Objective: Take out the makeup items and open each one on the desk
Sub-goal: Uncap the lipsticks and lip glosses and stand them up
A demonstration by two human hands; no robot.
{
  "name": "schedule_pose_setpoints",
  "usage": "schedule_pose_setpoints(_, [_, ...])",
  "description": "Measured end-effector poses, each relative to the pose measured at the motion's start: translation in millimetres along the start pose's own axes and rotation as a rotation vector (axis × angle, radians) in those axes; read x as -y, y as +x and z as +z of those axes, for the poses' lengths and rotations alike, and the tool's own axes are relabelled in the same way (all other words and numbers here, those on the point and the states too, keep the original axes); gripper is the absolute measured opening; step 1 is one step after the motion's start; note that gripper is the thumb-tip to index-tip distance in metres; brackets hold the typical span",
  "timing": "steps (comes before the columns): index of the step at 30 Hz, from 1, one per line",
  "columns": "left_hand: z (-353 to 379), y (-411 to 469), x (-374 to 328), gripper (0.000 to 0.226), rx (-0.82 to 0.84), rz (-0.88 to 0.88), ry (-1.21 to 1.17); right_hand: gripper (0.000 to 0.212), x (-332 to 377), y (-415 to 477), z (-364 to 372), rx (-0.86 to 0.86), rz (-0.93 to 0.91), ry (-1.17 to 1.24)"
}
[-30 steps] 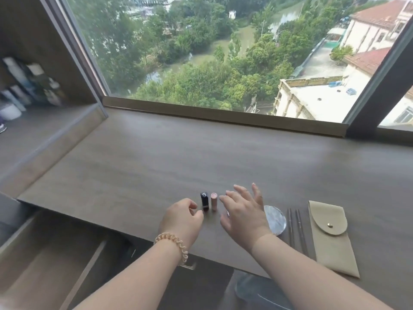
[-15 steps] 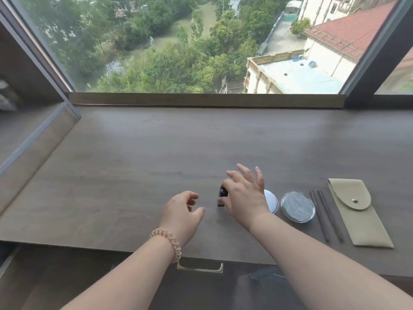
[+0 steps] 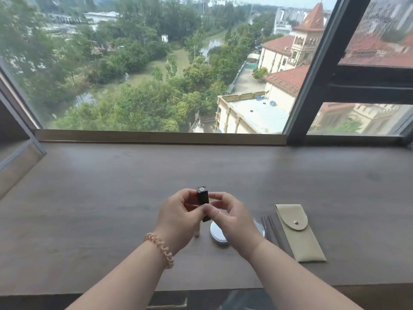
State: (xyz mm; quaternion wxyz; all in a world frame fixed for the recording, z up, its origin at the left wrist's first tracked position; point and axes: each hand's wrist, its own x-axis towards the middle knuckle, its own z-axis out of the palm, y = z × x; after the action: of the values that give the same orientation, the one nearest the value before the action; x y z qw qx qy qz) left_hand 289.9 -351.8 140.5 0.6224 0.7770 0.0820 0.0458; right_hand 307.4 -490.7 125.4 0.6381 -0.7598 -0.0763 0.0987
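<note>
I am looking out through a wide window (image 3: 156,63) that is running along the far edge of the desk (image 3: 111,198), with a wooden sill (image 3: 156,137) lying under the glass. A dark frame post (image 3: 312,74) is slanting across the right side, and a mesh screen (image 3: 391,25) is covering the pane past it. Outside, green trees (image 3: 134,108) are filling the left and middle, a pond (image 3: 211,44) is showing between them, and red-roofed buildings (image 3: 288,77) are standing at the right, behind a flat pale roof (image 3: 257,113). At the desk's left edge a raised ledge (image 3: 20,157) is angling away.
</note>
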Motion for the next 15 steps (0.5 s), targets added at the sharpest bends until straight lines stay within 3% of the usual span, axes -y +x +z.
schedule_pose_setpoints(3, [8.4,-2.6,-13.6,0.011,-0.059,-0.009,-0.001,0.029,4.7,-10.2,-10.8,0.025,-0.027,0.103])
schedule_pose_setpoints(8, [20.0,-8.0,-28.4,0.011,-0.07,-0.005,-0.019,0.019,14.2,-13.6,-23.0,-0.035,-0.056,0.044])
schedule_pose_setpoints(15, [27.2,-7.7,-44.2,0.013,-0.102,-0.047,-0.069,0.016,23.1,-14.4,-29.1,-0.022,-0.033,0.015])
